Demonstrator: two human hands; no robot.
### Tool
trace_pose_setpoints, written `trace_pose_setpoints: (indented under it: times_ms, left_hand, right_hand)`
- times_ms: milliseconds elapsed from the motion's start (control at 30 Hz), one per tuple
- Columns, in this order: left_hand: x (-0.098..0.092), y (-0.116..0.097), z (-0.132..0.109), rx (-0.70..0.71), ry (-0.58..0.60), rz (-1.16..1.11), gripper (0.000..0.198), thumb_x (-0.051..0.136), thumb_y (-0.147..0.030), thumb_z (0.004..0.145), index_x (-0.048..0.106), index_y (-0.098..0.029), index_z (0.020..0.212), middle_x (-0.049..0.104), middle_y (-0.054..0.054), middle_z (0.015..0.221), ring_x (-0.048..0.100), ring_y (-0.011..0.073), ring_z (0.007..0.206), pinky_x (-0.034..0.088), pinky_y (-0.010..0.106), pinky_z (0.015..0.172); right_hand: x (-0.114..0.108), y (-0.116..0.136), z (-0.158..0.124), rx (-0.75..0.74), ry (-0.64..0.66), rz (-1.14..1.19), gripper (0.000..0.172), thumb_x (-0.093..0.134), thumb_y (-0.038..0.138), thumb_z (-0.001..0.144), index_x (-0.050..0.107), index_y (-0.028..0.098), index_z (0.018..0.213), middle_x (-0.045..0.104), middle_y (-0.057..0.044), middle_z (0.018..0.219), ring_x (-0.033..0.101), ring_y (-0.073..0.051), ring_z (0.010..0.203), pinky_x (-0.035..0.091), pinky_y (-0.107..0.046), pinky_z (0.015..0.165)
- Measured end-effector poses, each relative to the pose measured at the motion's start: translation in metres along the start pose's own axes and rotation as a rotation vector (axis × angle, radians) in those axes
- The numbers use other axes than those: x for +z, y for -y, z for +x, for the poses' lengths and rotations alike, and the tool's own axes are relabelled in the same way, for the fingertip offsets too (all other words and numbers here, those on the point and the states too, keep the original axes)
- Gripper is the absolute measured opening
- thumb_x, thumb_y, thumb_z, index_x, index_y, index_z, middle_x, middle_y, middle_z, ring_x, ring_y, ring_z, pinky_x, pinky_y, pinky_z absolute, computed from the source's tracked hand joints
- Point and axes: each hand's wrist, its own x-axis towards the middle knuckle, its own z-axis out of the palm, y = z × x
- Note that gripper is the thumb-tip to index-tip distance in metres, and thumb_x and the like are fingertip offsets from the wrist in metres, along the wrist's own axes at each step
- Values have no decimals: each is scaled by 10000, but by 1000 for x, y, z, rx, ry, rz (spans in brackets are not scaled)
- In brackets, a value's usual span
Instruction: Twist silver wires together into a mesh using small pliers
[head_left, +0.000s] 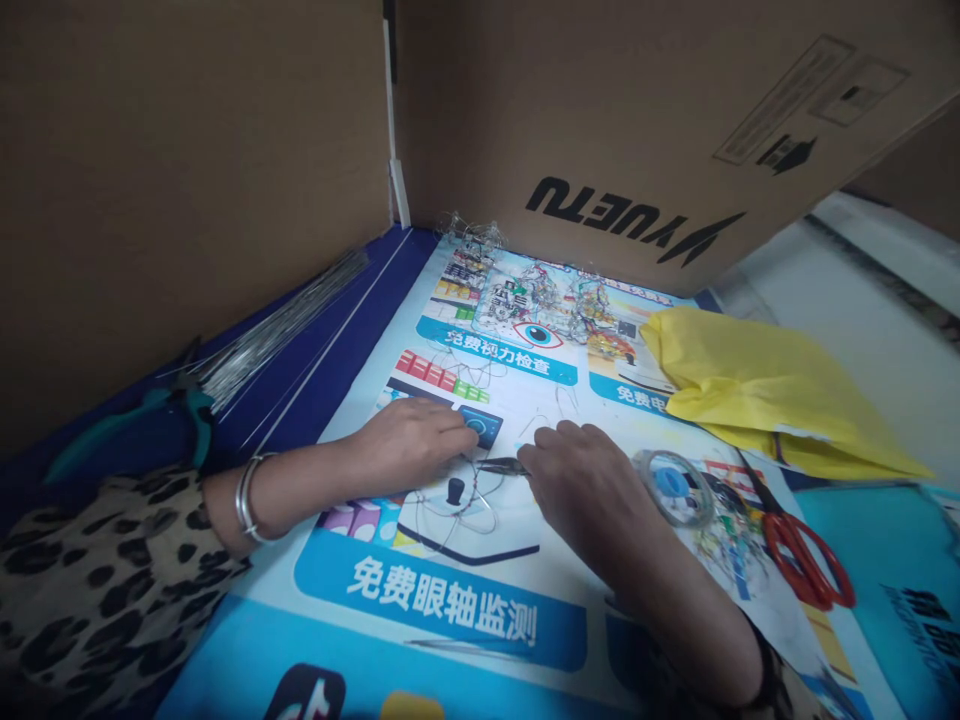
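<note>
My left hand (420,442) pinches a thin, bent wire piece (480,510) whose loops hang below the fingers over the printed sheet. From the right, my right hand (581,475) is closed around pliers with a narrow dark nose (501,466). The jaws point left and meet the wire close to my left fingertips. Most of the pliers is hidden inside my right fist. Beside my right forearm lies a roll of clear tape (701,505).
Cardboard panels (570,120) wall off the back and left. A wire bundle (281,325) and teal-handled pliers (199,410) lie left. Wire pieces with colourful bits (589,300) sit at the back. At right are a yellow bag (757,390) and red-handled scissors (806,560).
</note>
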Motion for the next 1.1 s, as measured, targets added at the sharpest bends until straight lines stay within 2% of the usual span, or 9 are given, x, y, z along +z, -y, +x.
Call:
trace_pose_setpoints:
  times_ms: [267,567,933,1100]
  left_hand:
    - [-2,1,-1,45,8,3,123,460,-204,858,578,-196,893,602,6,730,559,152,678,432,264,632]
    - [-8,-2,3,133,-7,66,131,454,-160,858,577,-182,900,573,-1,704,520,148,642,395,269,582]
    - [-14,-3,5,163,-3,110,162,414,-180,892,575,-189,907,569,-1,690,513,148,633,387,280,589]
    - [-10,-2,3,113,-11,70,179,400,-175,891,576,-169,857,579,15,691,517,147,638,380,268,588]
  right_hand:
    - [1,-4,2,-55,-6,1,159,511,71,777,571,194,696,567,-29,700,433,-176,672,213,-310,594]
    - [0,-8,3,-118,-80,-15,155,546,75,763,548,197,668,540,-20,676,403,-178,659,197,-313,581]
    - [2,-12,2,-132,-102,-36,161,559,86,767,534,195,652,535,-18,662,389,-175,650,182,-310,576]
    - [5,-15,4,-139,-100,-38,163,546,76,768,543,187,650,540,-19,659,381,-165,643,177,-307,574]
